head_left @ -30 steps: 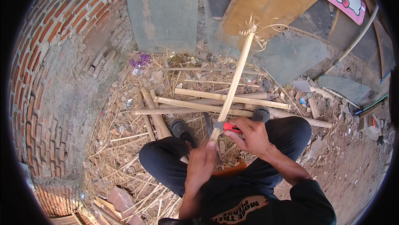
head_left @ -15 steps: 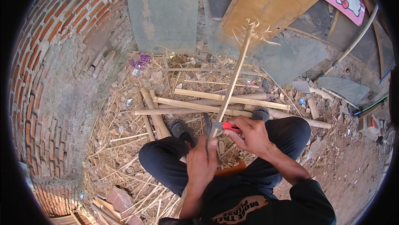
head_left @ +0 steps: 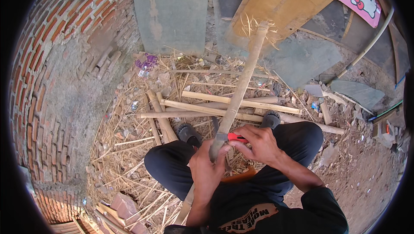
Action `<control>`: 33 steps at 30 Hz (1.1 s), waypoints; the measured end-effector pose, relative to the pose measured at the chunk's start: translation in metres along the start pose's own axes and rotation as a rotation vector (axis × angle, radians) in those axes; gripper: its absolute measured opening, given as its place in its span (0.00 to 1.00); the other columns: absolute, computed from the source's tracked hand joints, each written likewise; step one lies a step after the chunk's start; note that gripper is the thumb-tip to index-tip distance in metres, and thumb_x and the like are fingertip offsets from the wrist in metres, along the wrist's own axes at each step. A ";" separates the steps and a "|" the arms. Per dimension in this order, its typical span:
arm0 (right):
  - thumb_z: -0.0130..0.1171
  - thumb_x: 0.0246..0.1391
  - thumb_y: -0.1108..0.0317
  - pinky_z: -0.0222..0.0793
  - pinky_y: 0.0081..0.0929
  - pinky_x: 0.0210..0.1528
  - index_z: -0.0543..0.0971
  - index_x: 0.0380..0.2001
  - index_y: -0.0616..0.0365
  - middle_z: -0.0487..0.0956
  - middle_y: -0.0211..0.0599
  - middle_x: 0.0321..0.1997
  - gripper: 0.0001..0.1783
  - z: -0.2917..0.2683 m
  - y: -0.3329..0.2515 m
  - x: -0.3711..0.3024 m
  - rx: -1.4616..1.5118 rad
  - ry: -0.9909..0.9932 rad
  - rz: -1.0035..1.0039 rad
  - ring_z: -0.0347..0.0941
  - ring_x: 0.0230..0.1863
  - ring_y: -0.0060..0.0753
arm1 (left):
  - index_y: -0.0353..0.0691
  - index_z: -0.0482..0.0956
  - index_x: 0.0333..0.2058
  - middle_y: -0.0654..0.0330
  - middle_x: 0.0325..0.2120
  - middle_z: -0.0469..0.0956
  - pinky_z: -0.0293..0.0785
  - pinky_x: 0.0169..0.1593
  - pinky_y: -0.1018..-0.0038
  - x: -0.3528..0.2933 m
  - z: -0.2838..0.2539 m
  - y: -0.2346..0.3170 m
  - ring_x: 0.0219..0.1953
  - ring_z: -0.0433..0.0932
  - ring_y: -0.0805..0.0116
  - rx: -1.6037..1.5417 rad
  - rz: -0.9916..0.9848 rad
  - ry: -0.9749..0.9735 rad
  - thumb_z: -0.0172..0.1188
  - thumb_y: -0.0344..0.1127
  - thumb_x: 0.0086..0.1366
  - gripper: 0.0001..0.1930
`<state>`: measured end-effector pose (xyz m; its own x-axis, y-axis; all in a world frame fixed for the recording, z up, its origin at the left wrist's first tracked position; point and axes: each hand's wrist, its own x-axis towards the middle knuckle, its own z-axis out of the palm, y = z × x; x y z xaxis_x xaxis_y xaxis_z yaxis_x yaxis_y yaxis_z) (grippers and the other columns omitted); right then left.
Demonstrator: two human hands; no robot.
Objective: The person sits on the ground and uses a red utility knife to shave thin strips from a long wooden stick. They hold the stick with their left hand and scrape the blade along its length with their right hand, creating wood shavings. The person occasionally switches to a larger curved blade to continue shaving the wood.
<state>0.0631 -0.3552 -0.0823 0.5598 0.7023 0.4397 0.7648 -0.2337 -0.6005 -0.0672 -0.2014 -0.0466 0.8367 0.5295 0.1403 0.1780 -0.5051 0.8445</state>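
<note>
A long bamboo strip (head_left: pixel 244 83) slants up and away from between my knees. Its broad rounded face shows, and thin curled shavings (head_left: pixel 248 26) hang at its far end. My left hand (head_left: pixel 206 165) is closed round the lower part of the strip, and the near end runs back beside my left forearm. In my right hand (head_left: pixel 261 144) is a red-handled utility knife (head_left: pixel 236 137). Its blade lies across the strip just beyond my left fingers, and my left thumb is close to the knife. A dark, narrow piece (head_left: pixel 215 124) shows beside the strip; its kind is unclear.
Split bamboo lengths (head_left: pixel 202 107) lie crosswise beyond my shoes (head_left: pixel 188 133), on rubble and straw-like scraps. A brick wall (head_left: pixel 47 61) rises at left. Grey panels (head_left: pixel 170 16) and a tan board (head_left: pixel 289 1) stand at the back. A brick block (head_left: pixel 125 207) lies at lower left.
The bamboo strip has been turned so that its broad face shows instead of its narrow edge. Both hands stay nearly in place, with the knife blade still against the strip.
</note>
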 end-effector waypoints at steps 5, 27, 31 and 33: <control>0.74 0.62 0.55 0.82 0.39 0.30 0.87 0.46 0.53 0.88 0.37 0.39 0.17 -0.001 0.000 0.003 0.009 -0.032 -0.003 0.86 0.30 0.46 | 0.33 0.84 0.44 0.51 0.25 0.84 0.75 0.30 0.66 -0.002 -0.002 -0.004 0.22 0.79 0.63 0.015 -0.030 -0.003 0.72 0.39 0.72 0.14; 0.71 0.66 0.62 0.79 0.36 0.36 0.86 0.44 0.63 0.86 0.48 0.33 0.14 -0.065 0.049 0.040 -0.086 0.205 0.214 0.85 0.31 0.44 | 0.33 0.84 0.41 0.57 0.19 0.78 0.67 0.27 0.70 -0.036 -0.025 -0.004 0.20 0.73 0.73 -0.041 -0.154 -0.164 0.69 0.37 0.74 0.11; 0.71 0.66 0.62 0.81 0.36 0.37 0.86 0.45 0.63 0.87 0.47 0.35 0.15 -0.067 0.049 0.042 -0.077 0.218 0.178 0.86 0.31 0.44 | 0.33 0.84 0.41 0.58 0.20 0.79 0.67 0.27 0.71 -0.034 -0.029 -0.001 0.20 0.73 0.73 -0.059 -0.144 -0.159 0.69 0.37 0.75 0.11; 0.72 0.66 0.61 0.81 0.36 0.38 0.87 0.46 0.63 0.87 0.46 0.36 0.15 -0.069 0.047 0.043 -0.086 0.205 0.164 0.86 0.32 0.44 | 0.35 0.84 0.42 0.54 0.21 0.82 0.72 0.28 0.67 -0.035 -0.030 -0.007 0.20 0.79 0.64 -0.019 -0.156 -0.161 0.69 0.40 0.74 0.12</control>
<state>0.1451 -0.3828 -0.0456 0.7246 0.5017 0.4724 0.6778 -0.3954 -0.6199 -0.1132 -0.1962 -0.0415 0.8718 0.4840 -0.0760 0.3036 -0.4118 0.8592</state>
